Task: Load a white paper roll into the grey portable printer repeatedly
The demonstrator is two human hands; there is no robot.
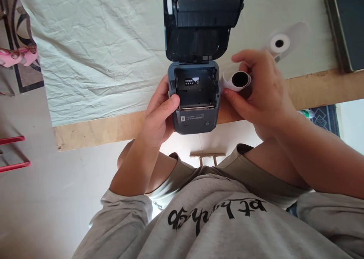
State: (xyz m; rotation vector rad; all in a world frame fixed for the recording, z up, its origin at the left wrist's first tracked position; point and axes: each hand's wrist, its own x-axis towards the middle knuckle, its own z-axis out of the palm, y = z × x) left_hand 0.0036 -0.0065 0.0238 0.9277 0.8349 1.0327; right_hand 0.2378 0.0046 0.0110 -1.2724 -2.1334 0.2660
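Left hand (160, 117) is curling its grip around the boxy dark label printer (195, 98), lid open; right hand (258, 90) is pinching a white paper roll (238, 80) beside it

The person wears a light grey sweatshirt (216, 221) with black curly letters (216, 213) across the front. Both grey sleeves (125, 213) are pushed up to the elbows, so the arms are bare. The cloth looks soft and a bit wrinkled.
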